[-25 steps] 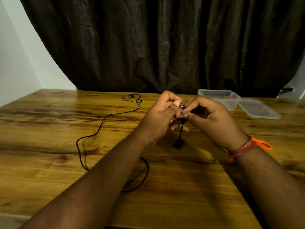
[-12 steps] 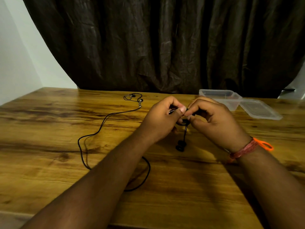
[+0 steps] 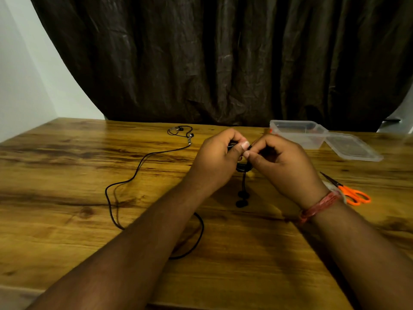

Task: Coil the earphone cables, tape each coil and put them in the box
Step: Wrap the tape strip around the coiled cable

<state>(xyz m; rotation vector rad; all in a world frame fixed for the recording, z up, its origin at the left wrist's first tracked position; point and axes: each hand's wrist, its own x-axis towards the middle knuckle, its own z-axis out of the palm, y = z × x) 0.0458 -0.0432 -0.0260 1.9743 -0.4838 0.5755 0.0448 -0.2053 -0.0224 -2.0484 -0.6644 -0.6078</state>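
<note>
Above desk (image 3: pixel 67 198) centre, both hands meet, fingers curled. Left hand (image 3: pixel 220 157) and right hand (image 3: pixel 283 162) each have their grip clamped on a small black earphone coil (image 3: pixel 243 167) held between them, thumbs nearly touching. 2 earbuds (image 3: pixel 242 199) dangle from the coil on short leads, just over the wood. A 2nd earphone cable (image 3: pixel 134 177) lies uncoiled to the left, running from the far side toward the near edge, partly under the left forearm. Clear box (image 3: pixel 299 134) sits far right, its lid (image 3: pixel 353 148) beside it. Orange-handled scissors (image 3: pixel 348 191) lie right of the right wrist.
</note>
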